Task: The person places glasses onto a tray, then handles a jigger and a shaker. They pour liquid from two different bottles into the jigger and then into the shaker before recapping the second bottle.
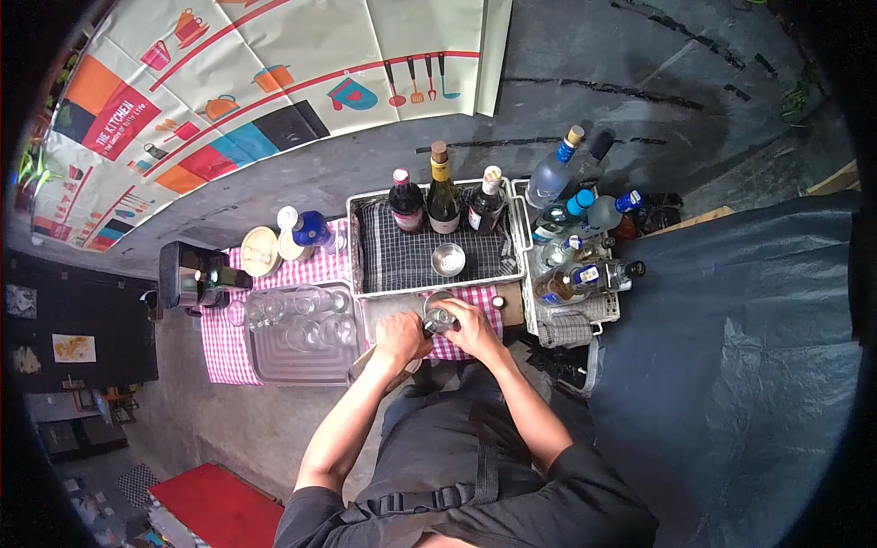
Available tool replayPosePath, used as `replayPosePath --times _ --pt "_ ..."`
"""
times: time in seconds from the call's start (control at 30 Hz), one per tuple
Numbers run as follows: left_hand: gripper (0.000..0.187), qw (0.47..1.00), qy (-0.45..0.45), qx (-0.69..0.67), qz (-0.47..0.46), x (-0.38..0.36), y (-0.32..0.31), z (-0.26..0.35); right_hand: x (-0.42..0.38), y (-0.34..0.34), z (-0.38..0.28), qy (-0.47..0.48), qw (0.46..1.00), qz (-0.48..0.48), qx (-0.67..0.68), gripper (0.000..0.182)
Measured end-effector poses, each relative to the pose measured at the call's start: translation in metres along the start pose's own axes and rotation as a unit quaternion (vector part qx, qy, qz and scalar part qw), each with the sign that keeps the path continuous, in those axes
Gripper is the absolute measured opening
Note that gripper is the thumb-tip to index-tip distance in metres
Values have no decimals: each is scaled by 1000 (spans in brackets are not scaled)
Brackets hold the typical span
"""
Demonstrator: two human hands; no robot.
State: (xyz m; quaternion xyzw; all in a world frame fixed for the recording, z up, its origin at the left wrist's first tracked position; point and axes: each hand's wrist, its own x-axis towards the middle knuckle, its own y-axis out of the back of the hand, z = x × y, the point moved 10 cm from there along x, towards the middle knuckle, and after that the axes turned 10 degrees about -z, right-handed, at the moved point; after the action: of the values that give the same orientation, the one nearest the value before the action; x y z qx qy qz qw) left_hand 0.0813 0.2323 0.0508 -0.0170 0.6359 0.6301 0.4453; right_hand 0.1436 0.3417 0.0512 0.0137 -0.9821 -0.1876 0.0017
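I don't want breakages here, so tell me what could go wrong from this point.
The clear vessel at the left hand and right hand could slip and might drop past the near edge of the checked cloth, which is close by. A sideways bump could knock together the glasses on the tray, since they sit close. Reaching among the crowded bottles in the basket on the right might tip one into its neighbours.

A single camera worn on the head looks steeply down past the wearer's torso (438, 447) at both hands (402, 338), close in near the middle of the frame, and forward across the desk (513, 312) to the grey wall (594, 59). The wide, round-edged view bends the wall along the top and takes in floor (196, 411) at lower left.
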Motion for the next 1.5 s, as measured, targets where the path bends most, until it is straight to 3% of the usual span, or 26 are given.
replayPosePath --times 0.8,0.97,1.03,1.27,1.33,1.5 --pt "29 1000 3 2 -26 1 0 1 1 1 3 -14 1000 6 7 51" --pt "32 999 -16 -33 26 -1 3 -3 -3 1 13 -22 999 19 28 54" --pt "34 998 -24 -49 32 -4 3 -3 -5 -1 21 -29 989 22 144 56" --pt "35 982 -57 -147 104 -17 14 -5 -15 10 14 -58 981 31 185 57" --pt "34 977 -55 -172 116 -15 9 -10 -18 26 1 -52 996 59 34 61" --pt "29 960 -57 -216 168 -18 5 -21 -16 26 14 -73 990 45 -112 66"
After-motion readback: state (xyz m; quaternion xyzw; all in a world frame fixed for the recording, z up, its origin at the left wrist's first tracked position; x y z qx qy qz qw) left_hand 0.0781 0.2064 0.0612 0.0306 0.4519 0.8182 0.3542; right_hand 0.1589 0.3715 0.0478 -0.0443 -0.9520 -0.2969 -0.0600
